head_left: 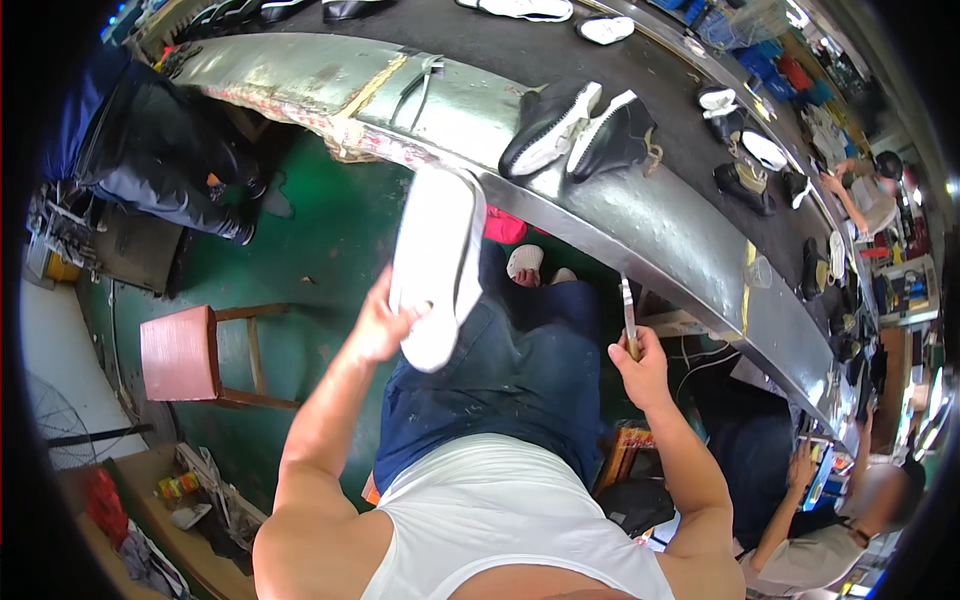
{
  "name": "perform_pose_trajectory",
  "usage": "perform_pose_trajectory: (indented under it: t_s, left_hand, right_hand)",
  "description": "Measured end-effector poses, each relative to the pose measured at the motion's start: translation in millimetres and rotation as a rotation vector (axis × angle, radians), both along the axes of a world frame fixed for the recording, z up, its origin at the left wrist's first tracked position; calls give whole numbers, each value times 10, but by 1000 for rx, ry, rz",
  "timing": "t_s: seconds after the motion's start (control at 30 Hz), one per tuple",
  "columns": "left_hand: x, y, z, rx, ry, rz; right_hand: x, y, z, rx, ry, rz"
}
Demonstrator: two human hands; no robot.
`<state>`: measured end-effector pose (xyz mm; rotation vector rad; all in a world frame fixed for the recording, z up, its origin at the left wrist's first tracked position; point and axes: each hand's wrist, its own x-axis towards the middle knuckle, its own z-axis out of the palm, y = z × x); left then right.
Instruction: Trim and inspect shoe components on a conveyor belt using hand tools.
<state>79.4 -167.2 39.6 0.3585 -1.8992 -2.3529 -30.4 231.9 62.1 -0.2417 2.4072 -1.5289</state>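
My left hand point(378, 322) grips a white shoe sole point(436, 260) by its lower end, fingers on one side and thumb on the other. The sole is held up over my lap, tilted, close to the bench edge. In my right hand point(641, 366) is a slim hand tool point(629, 315), with a brownish handle and a narrow pale upper part pointing up; whether it is a brush or a blade cannot be made out. On the metal ledge of the bench ahead lie two black shoes with white soles, one point(550, 128) leaning beside the other point(612, 136).
The metal-edged bench point(480, 112) curves across the front, with a dark belt point(440, 35) behind carrying more shoes and soles. A stool point(180, 352) stands on the green floor at left. One person point(150, 150) stands far left; others work at right, one point(815, 560) quite near.
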Motion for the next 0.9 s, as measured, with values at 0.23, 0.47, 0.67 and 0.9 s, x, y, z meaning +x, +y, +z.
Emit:
perform_pose_trajectory:
  t_s: [0.23,0.47,0.67,0.9]
  left_hand:
    - [-93,1234,-254,-477,-334,-687]
    - [-957,2313,-307,-997,-133,-798]
    - [-1421,2205,-563,-151,-182,-752]
    - [-957,1790,-218,143,56,-545]
  right_hand:
    - [377,369,-282,-20,-188,-128]
    - [718,734,-453,-88,-319,-220]
    - [916,786,-247,-300,-264,-77]
    - [968,525,150,66,-228,174]
